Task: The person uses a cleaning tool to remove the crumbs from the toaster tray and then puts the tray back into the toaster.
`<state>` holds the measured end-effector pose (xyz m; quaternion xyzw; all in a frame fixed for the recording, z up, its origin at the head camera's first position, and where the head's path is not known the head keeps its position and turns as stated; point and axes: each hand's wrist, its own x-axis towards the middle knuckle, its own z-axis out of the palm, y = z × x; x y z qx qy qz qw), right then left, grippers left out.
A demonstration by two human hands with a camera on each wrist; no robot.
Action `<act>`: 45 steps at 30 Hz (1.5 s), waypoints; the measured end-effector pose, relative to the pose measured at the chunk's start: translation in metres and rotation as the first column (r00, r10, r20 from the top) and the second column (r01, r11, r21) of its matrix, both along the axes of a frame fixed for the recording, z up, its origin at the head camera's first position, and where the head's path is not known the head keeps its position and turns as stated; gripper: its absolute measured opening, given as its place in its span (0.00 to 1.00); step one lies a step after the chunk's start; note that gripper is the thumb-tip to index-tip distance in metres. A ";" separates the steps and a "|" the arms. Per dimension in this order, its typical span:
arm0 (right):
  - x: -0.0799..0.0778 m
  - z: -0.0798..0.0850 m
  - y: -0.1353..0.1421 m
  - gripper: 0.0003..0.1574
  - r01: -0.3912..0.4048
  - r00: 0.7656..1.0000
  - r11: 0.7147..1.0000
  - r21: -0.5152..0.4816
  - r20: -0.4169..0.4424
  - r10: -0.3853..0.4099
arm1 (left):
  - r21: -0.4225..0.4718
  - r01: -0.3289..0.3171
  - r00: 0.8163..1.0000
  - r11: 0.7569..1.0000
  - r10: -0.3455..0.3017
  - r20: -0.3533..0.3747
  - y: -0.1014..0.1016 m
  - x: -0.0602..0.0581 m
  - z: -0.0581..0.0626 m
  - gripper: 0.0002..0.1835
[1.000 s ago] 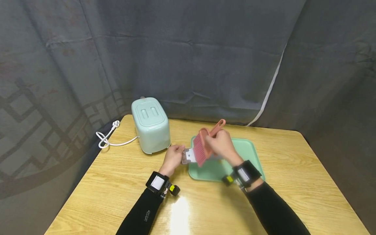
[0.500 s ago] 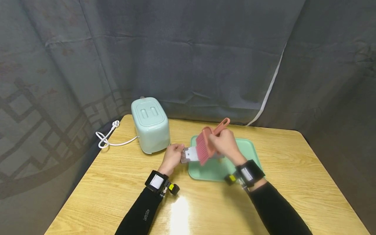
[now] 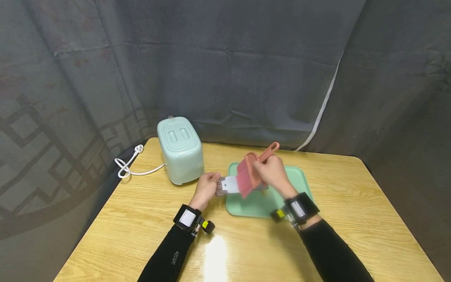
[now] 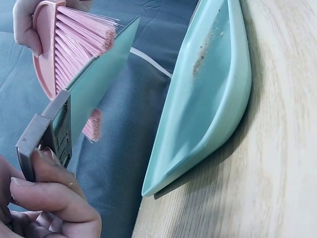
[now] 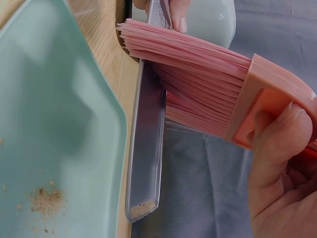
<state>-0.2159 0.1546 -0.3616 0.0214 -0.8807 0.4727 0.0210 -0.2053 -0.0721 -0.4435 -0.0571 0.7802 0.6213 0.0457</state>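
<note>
My left hand pinches a flat metal crumb tray by its grey plastic end, holding it over the near-left part of a green serving tray. A pink hand brush is gripped in my right hand, its handle slanting up to the far right. The brush's bristles lie across the metal and spread past both long edges. Pale crumbs cling to the far end of the crumb tray in the right wrist view. More brown crumbs lie scattered in the green tray.
A mint-green toaster stands at the back left, close to my left hand. Its white cord runs left to a plug at the table's edge. Behind the wooden table hangs a grey cloth.
My right hand and the brush have shifted a little to the right along the crumb tray. My left hand stays nearly where it was, still gripping the tray's end.
</note>
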 end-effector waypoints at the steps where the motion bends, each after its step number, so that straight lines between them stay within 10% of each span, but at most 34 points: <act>1: 0.000 0.000 0.001 0.13 0.003 1.000 1.000 0.002 -0.001 -0.003 | 0.002 0.001 1.000 1.000 -0.001 0.000 0.000 0.000 0.000 0.19; 45: -0.002 0.006 0.027 0.17 0.003 1.000 1.000 0.028 -0.004 -0.003 | 0.013 -0.012 1.000 1.000 0.012 0.000 -0.005 0.000 0.002 0.19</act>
